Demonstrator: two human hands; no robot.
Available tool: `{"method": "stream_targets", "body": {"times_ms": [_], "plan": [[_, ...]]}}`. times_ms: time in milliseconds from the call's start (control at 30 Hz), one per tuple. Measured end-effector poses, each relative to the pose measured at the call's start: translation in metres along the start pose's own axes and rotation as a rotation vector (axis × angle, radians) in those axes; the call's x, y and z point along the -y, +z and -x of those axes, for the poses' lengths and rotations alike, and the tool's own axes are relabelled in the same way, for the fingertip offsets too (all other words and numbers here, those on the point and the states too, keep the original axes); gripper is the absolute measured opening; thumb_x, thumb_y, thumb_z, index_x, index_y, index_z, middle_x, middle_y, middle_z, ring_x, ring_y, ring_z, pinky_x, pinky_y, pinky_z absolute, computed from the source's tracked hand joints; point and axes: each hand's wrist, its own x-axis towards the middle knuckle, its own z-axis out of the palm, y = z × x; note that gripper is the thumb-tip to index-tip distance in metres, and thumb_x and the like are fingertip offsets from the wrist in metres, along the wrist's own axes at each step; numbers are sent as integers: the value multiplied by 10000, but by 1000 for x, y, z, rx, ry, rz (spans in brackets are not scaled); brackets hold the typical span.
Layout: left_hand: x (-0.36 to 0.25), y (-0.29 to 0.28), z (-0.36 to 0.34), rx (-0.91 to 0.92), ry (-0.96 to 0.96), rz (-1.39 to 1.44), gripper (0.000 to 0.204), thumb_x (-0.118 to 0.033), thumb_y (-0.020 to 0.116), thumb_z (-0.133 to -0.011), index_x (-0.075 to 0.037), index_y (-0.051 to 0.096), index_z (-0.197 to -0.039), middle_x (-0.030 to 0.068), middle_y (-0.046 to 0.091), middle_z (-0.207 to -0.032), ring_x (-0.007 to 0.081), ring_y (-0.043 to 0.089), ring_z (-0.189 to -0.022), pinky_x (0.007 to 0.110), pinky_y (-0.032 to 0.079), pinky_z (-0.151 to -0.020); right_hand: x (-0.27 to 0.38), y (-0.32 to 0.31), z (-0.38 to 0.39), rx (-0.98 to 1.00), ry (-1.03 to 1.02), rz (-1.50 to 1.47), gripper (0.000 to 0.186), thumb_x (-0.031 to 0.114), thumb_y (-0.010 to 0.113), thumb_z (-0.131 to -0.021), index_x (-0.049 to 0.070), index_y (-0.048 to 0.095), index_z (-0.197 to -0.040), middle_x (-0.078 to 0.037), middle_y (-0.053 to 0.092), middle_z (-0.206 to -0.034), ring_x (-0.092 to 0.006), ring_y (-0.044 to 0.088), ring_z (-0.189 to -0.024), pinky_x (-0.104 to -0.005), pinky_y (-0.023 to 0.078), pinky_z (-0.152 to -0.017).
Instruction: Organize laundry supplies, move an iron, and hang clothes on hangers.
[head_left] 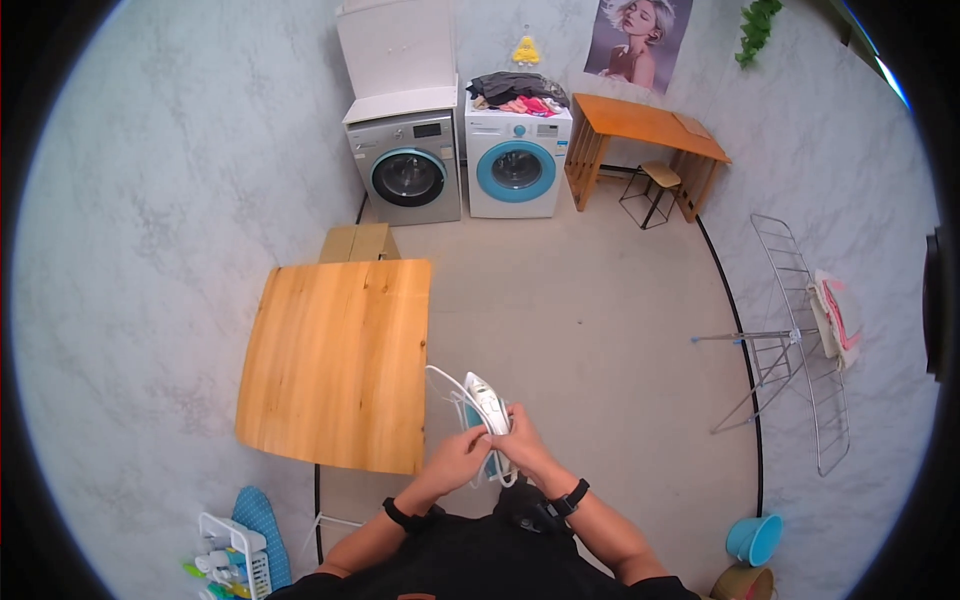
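A white steam iron (484, 398) with teal parts is held in front of my body, its pointed end facing away from me. My right hand (522, 444) is closed around its right side. Pressed against the other side, my left hand (457, 461) has its fingers pinched on the white power cord (447, 376). The cord loops out to the left of the iron, near the table's right edge, and hangs below my hands. My thumbs come close together over the iron, and part of its body is hidden behind my fingers.
A wooden table (335, 365) stands at my left, with a cardboard box (358, 242) behind it. Two washing machines (515, 190), a desk (650, 128) and a stool (660, 174) are far off. At right are a drying rack (797, 336) and buckets (754, 540); a blue ironing board (262, 525) leans lower left.
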Motion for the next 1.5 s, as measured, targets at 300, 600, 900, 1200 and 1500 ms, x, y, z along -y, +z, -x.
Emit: {"method": "stream_targets", "body": {"times_ms": [300, 600, 900, 1200, 1500], "plan": [[-61, 44, -100, 87, 376, -667, 418, -354, 564, -1043, -21, 654, -1279, 192, 599, -996, 368, 569, -949, 472, 468, -851, 29, -105, -63, -125, 56, -278, 515, -102, 653, -734, -28, 447, -1201, -159, 626, -1016, -236, 675, -830, -367, 576, -696], [-63, 22, -236, 164, 195, 121, 333, -235, 629, -1035, 27, 635, -1241, 79, 653, -927, 140, 602, -837, 306, 501, -740, 81, -145, -161, -130, 73, -296, 504, -90, 673, -759, -28, 420, -1191, -149, 623, -988, -213, 676, -870, -339, 589, -711], [-116, -67, -383, 132, -143, 491, 440, -269, 595, -1002, -8, 602, -1357, 74, 679, -1142, 117, 628, -1000, 281, 523, -881, 183, -127, -325, -34, -3, 81, 626, -91, 753, -771, -51, 407, -1292, -181, 635, -1125, -241, 689, -979, -370, 607, -786], [-141, -141, -513, -170, 121, 612, 404, -71, 631, -940, 11, 578, -1332, 109, 661, -1242, 198, 629, -1169, 345, 516, -991, 256, -95, -471, 122, -141, 141, 614, -85, 745, -795, -19, 400, -1298, -155, 612, -1183, -216, 639, -1052, -350, 555, -887], [-130, -247, -652, -544, 74, 395, 433, -111, 732, -879, 42, 544, -1237, 171, 681, -1101, 260, 692, -1016, 400, 561, -846, 329, -68, -623, 453, -205, 267, 840, 8, 758, -779, -39, 357, -1515, -189, 471, -1341, -281, 490, -1255, -366, 458, -1041]]}}
